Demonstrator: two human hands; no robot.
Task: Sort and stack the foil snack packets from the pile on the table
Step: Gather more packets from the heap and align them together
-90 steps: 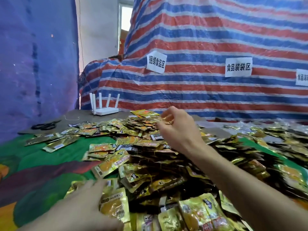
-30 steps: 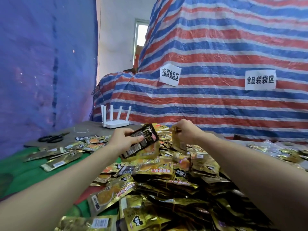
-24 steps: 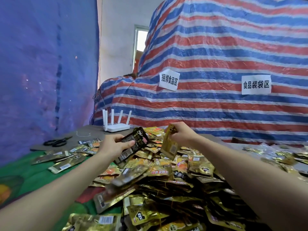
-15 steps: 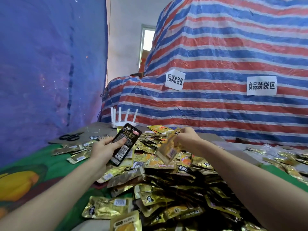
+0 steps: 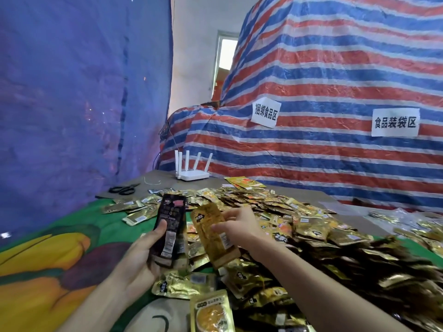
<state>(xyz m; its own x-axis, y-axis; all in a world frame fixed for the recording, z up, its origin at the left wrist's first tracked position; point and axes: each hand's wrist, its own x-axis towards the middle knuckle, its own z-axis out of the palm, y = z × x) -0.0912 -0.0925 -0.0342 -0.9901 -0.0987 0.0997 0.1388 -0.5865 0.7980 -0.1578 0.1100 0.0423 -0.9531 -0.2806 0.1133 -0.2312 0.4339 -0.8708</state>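
A big pile of gold foil snack packets covers the middle and right of the table. My left hand grips a black packet, held upright with my thumb across its front. My right hand pinches a gold packet by its upper edge, just to the right of the black one and above the pile. Both packets nearly touch side by side. A few loose gold packets lie apart on the left.
A green cloth with yellow and purple shapes covers the table's left. Black scissors and a white router sit at the far edge. A striped tarp with paper signs rises behind; a blue sheet hangs left.
My right hand lifted a gold packet off the pile and brought it down beside the black packet. My left hand drew the black packet nearer to me and turned it upright.
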